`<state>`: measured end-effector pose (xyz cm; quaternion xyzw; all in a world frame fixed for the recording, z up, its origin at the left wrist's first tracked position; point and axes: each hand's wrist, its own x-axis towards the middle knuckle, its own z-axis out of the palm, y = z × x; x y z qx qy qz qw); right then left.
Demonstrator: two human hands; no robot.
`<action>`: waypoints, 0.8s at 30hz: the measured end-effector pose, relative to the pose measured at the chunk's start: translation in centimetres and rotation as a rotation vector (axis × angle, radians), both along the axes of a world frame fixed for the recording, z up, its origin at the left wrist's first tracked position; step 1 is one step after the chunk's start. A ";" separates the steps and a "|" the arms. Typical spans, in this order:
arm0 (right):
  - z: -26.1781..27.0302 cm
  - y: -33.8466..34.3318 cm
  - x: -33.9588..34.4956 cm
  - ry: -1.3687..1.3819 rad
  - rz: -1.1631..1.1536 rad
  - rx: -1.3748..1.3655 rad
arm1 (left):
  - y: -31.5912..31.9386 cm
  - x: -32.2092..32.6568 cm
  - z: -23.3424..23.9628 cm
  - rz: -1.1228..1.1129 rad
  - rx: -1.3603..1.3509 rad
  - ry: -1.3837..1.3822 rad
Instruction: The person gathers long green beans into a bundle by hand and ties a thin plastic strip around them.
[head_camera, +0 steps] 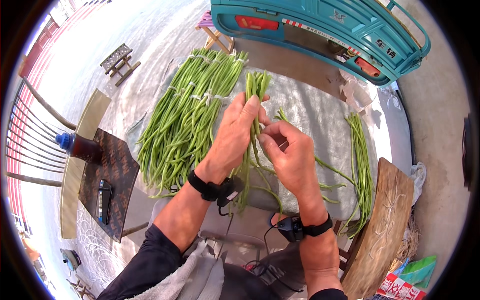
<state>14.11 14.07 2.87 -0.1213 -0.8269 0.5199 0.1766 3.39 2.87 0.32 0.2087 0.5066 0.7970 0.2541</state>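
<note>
My left hand [238, 122] is wrapped around the upper part of a small bunch of green long beans [258, 85], held upright with the tails hanging below my wrist. Close beside it, my right hand [287, 152] pinches at a bean on the bunch's right side with thumb and bent forefinger; the exact contact is partly hidden. Left of the hands lies a broad pile of long beans [187, 127] tied in bundles with white ties. A few loose beans [332, 170] lie beyond my right wrist, and another untied group of beans [360, 168] rests at the right edge.
A grey cloth [300, 93] covers the work surface. At right is a wooden board [386, 225] bearing thin strings [388, 210]. A dark bottle with a blue cap [84, 146] and a phone-like device [104, 202] sit at left. A teal cargo vehicle [318, 33] stands ahead.
</note>
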 end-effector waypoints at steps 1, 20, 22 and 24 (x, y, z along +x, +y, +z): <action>0.2 0.1 0.0 -0.001 -0.002 -0.013 | 0.0 0.0 0.1 0.000 -0.002 -0.001; -0.7 0.9 1.6 -0.142 0.375 0.275 | -1.7 -1.2 2.9 0.076 0.342 -0.193; -0.8 0.5 1.5 -0.069 0.303 0.244 | -2.1 -1.5 3.1 0.038 0.371 -0.219; -0.1 0.5 1.4 -0.031 0.292 0.172 | -2.3 -1.6 3.3 -0.004 0.402 -0.246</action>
